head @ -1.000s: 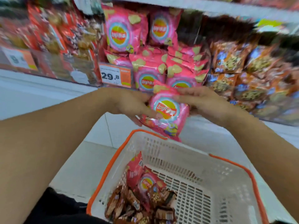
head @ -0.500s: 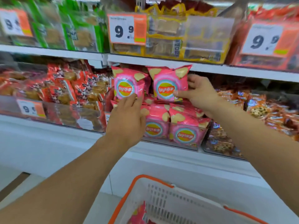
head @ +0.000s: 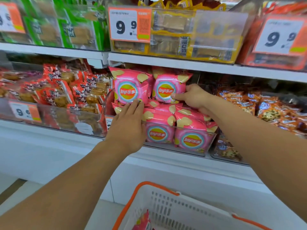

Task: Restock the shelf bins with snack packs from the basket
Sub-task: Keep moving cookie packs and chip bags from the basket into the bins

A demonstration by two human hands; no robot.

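Snack packs, the pink Lay's ones, are what's being dealt with here. Two of them are stood upright at the back of the clear shelf bin (head: 191, 146), on top of a pile of the same packs lying flatter in front. The right-hand upright pack (head: 167, 87) is pinched at its lower right corner by the right hand (head: 194, 97), thumb in front and fingers curled behind, probably so it can be squared up face-out. The left upright pack (head: 131, 87) is only touched at its bottom edge by the straight, relaxed fingers of the left hand (head: 127, 125), which looks like steadying so it doesn't tip forward. Nothing is gripped on that side.

Standing them logo-forward makes sense: "Lay's" plus two Chinese characters can be read on each yellow-and-red disc.

Price tags: "9.9" is printed on the orange-edged tag (head: 130, 24) on the upper shelf, and another "9.9" tag (head: 280, 36) sits further right. A lower-left tag (head: 25, 112) is only partly readable, "9.6" maybe.

The white basket (head: 174, 211) with the orange rim is below, one more pink pack (head: 142, 221) peeking in it, so more restocking is likely left.
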